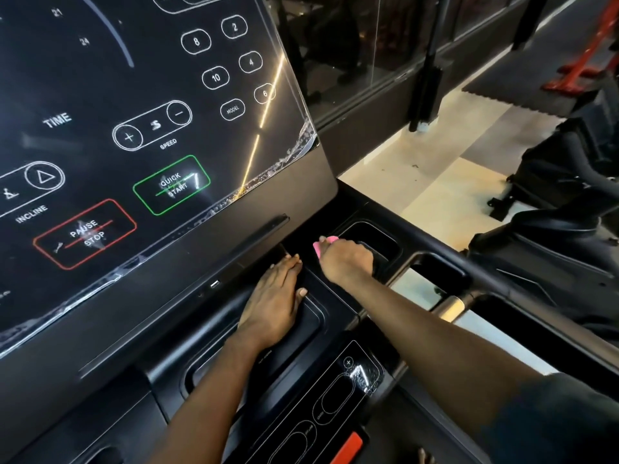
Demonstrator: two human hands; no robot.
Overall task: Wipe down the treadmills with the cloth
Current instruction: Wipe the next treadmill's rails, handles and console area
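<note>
A black treadmill console (134, 128) with white button markings fills the left of the view. Below it runs a black tray area (315, 316) with cup holders. My right hand (348, 259) grips a pink cloth (318, 247), pressing it against the tray beside the right cup holder (375, 239). Only a small edge of the cloth shows past my fingers. My left hand (274, 303) rests flat on the tray just left of the right hand, fingers straight and pointing toward the console.
A silver-and-black handlebar (455, 306) crosses on the right. A lower control panel (338, 396) with a red strip (348, 447) sits near me. Other black machines (562, 202) stand on the pale floor at right; a red frame (589, 55) lies farther back.
</note>
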